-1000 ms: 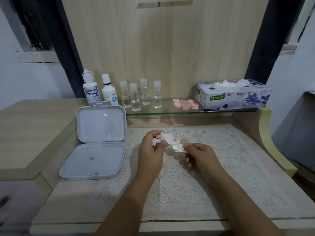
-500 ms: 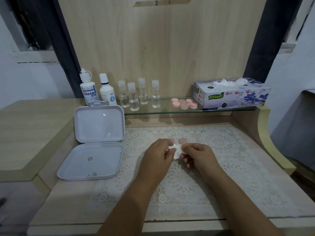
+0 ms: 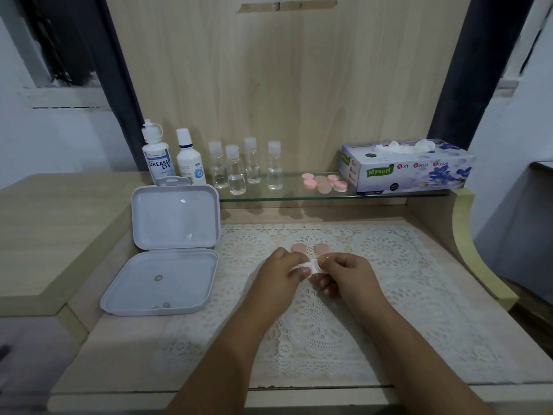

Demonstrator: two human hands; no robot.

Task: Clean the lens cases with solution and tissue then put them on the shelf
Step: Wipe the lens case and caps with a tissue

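White tissue (image 3: 300, 266) is pinched in the curled fingers of the left hand (image 3: 279, 275) against a small white lens case (image 3: 314, 265), which the right hand (image 3: 347, 274) grips by thumb and fingers just above the lace mat (image 3: 389, 295). Two pink caps (image 3: 309, 248) lie on the mat just beyond the hands. At left, an open white box (image 3: 167, 253) holds a few small clear bits in its base. On the far glass shelf (image 3: 290, 194): two solution bottles (image 3: 172, 158), four small clear bottles (image 3: 247, 167) partly filled with clear liquid, pink lens-case pieces (image 3: 324, 182), and a Mysoft tissue box (image 3: 407, 166) with tissue poking out.
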